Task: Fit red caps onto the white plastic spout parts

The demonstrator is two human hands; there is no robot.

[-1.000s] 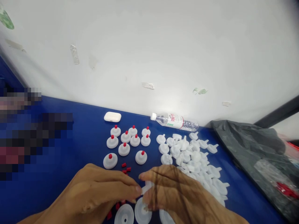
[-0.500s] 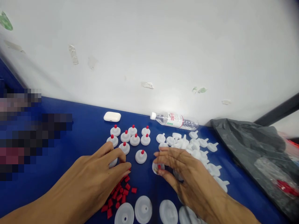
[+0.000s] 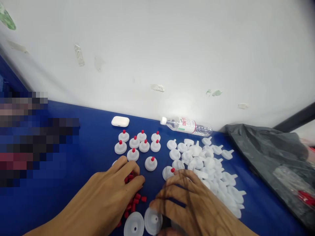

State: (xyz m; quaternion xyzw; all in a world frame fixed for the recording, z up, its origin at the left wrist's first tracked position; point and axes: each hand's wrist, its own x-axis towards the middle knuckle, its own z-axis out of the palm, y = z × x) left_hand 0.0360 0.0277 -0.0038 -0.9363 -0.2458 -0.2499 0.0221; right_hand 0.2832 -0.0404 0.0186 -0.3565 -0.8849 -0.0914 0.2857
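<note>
My left hand [image 3: 112, 191] is over a pile of small red caps [image 3: 133, 206]. Its fingers are bent, with thumb and index finger apart; some caps lie partly under them. My right hand [image 3: 188, 200], slightly blurred, has its fingers spread, and one fingertip lies at the edge of a translucent white spouted lid [image 3: 153, 222] lying hole side up. Beside that is a similar lid [image 3: 134, 225]. Just beyond the right fingers sits a tilted white lid with a red tip [image 3: 168, 173]. Several more red-tipped white lids [image 3: 151, 164] stand beyond my left hand.
A heap of white spouted lids [image 3: 209, 164] spreads to the right on the blue table [image 3: 93, 141]. By the wall are a white case [image 3: 120, 121] and a clear bottle [image 3: 187, 126] on its side. A dark plastic bag [image 3: 268, 154] covers the right edge.
My right hand has left the red-tipped lid and moved down to the translucent lids. My left hand has shifted slightly over the red caps, its thumb and index finger further apart.
</note>
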